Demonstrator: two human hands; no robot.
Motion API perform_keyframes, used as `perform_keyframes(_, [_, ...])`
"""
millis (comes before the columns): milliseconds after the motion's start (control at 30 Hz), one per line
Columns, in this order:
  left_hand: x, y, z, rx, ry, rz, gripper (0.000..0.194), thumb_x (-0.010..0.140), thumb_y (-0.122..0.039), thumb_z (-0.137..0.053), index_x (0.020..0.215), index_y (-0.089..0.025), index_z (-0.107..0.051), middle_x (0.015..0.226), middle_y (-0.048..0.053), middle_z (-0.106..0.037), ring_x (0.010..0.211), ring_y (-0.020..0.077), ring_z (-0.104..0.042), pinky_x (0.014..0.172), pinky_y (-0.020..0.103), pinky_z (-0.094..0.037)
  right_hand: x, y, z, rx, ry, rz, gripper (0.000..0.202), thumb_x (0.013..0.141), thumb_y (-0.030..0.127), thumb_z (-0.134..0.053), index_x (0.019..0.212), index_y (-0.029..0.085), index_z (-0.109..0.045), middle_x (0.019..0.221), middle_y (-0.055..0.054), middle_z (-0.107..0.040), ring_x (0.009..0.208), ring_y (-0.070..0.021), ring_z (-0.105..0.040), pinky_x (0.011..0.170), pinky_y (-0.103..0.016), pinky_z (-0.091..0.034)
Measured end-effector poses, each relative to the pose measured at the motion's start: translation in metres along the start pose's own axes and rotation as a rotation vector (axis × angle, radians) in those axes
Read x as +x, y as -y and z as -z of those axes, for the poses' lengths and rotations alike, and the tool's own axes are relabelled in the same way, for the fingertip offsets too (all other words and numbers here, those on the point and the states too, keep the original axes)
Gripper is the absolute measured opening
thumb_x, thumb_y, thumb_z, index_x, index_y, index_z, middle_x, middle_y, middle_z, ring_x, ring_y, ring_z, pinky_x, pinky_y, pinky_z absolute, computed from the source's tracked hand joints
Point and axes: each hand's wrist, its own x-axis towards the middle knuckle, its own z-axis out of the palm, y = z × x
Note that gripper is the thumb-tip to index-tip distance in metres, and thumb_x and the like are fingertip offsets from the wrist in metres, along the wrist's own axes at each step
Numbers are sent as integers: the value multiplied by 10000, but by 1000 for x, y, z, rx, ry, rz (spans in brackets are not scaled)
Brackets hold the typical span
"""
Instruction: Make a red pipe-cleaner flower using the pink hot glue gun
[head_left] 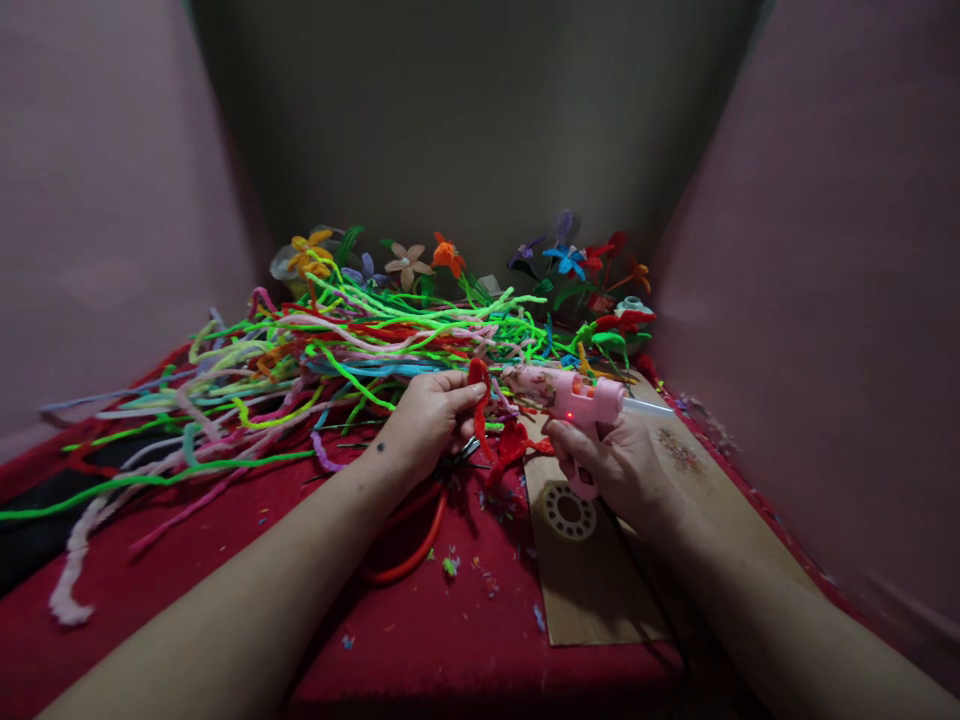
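Between the thumb and fingers of my left hand [435,415] is a red pipe-cleaner petal [478,376], held upright. My right hand [626,465] grips a pink hot glue gun [551,388] by its handle. The gun's nozzle points left, close to the petal; whether they touch I cannot tell. A small red light glows on its side, and a clear glue stick [649,407] juts from its back. Below the nozzle lie more red pipe-cleaner pieces [511,445]. Red-handled pliers [429,540] rest on the cloth under my left hand, partly hidden by it.
A large heap of coloured pipe cleaners [360,340] spreads across the back and left of the red cloth [420,650]. Finished pipe-cleaner flowers [407,262] stand along the back. On the right, a wooden board [592,600] bears a pale ring with holes [551,510]. Fuzz scraps [450,567] dot the cloth.
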Motion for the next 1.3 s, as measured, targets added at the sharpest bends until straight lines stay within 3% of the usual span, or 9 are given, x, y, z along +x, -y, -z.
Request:
perform_keyframes(300, [2, 2, 0, 14, -4, 9, 171, 799, -275, -528, 679, -155, -507, 411, -54, -429, 311, 44, -305, 329, 171, -224, 1, -3, 0, 20, 46, 42, 201, 800, 371, -544, 808, 178, -601, 504, 43, -435, 445, -91, -353, 440, -228, -309])
perform_keyframes(467, [3, 3, 1, 3, -5, 5, 168, 807, -279, -522, 701, -148, -522, 416, -55, -432, 313, 43, -314, 332, 169, -234, 1, -4, 0, -3, 19, 25, 256, 774, 371, -568, 620, 180, -497, 519, 39, -418, 458, -77, -337, 419, -216, -281])
perform_keyframes(633, [4, 4, 2, 1, 7, -1, 190, 811, -293, -520, 685, -151, -508, 422, -47, -455, 310, 48, -342, 336, 173, -248, -1, -2, 0, 11, 25, -17, 314, 778, 390, -544, 555, 190, -449, 471, 40, -396, 432, -77, -332, 398, -216, -275])
perform_keyframes(1300, [2, 1, 0, 12, -28, 2, 176, 807, -284, -525, 684, -160, -503, 402, -56, -449, 293, 43, -321, 318, 162, -221, -2, 3, 0, 12, -10, -51, 292, 762, 401, -539, 578, 188, -461, 468, 39, -423, 399, -76, -363, 382, -211, -292])
